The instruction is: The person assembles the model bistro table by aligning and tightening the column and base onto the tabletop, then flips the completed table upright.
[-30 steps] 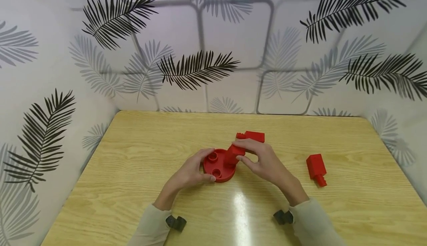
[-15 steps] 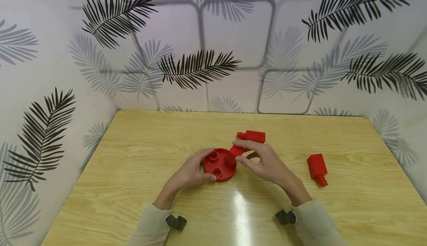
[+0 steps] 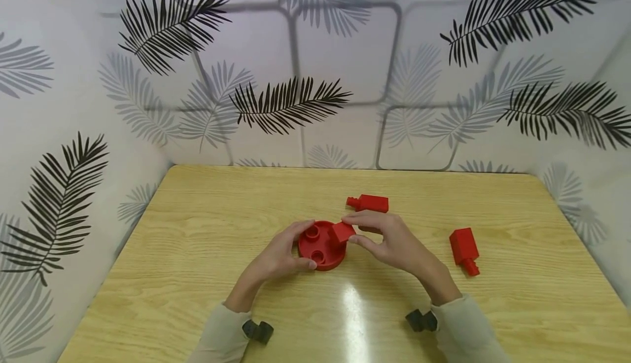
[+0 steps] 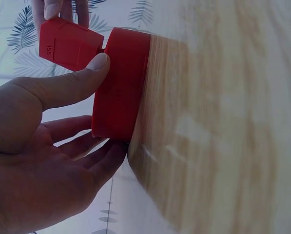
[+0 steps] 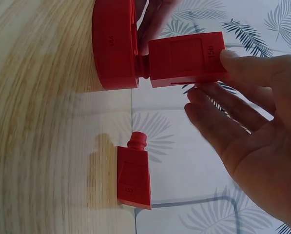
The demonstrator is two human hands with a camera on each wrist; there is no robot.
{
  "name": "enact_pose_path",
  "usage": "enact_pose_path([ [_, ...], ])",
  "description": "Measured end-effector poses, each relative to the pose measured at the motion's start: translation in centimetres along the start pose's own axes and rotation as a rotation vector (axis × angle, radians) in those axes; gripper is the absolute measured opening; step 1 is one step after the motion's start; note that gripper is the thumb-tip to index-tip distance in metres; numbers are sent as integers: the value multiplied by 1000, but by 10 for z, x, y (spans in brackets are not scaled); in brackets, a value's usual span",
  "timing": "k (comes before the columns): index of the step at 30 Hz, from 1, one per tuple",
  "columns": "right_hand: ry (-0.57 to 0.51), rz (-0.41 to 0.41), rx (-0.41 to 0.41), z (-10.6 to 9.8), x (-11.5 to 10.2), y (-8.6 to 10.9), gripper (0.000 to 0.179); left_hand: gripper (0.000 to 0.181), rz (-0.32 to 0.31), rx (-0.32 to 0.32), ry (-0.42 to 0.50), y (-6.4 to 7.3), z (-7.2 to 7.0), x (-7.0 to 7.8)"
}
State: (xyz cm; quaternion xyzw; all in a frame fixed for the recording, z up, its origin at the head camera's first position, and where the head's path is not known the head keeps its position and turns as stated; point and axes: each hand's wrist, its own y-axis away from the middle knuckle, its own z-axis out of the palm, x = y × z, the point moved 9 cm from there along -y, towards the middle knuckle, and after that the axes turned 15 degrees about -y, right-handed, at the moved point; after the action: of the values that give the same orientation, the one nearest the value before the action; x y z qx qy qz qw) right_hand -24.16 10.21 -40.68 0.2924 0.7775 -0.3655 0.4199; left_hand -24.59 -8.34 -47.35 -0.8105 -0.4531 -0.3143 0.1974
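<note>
Right wrist view shows the right hand [image 5: 269,141] pinching the red block [image 5: 182,61], its neck [image 5: 143,66] at the round base [image 5: 113,53] the left hand [image 3: 282,254] clasps; likely light and stiff, it is best held by its flat sides [image 5: 186,51].

Extends left forearm [image 3: 243,292] and right forearm [image 3: 441,285] forward from pale sleeves [image 3: 222,331], angling both inward. Curves left hand [image 3: 281,256] into a C, with thumb nearer the body and fingers beyond. Pinches with right hand [image 3: 396,241], opposing thumb to fingers, some loosely extended.
</note>
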Motion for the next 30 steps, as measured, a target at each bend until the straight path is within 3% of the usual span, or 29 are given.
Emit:
enact_pose_path([
  [12,-68,16,-9,1,2,0,42,83,-8,1,11,1,3,-1],
  [18,25,-48,-29,8,-1,-3,45,83,1,10,-14,0,1,2],
  [21,68,-29,-23,10,-1,-7,45,84,3,7,-19,0,0,2],
  [30,42,19,-30,16,1,-20,48,85,-13,5,3,1,1,0],
])
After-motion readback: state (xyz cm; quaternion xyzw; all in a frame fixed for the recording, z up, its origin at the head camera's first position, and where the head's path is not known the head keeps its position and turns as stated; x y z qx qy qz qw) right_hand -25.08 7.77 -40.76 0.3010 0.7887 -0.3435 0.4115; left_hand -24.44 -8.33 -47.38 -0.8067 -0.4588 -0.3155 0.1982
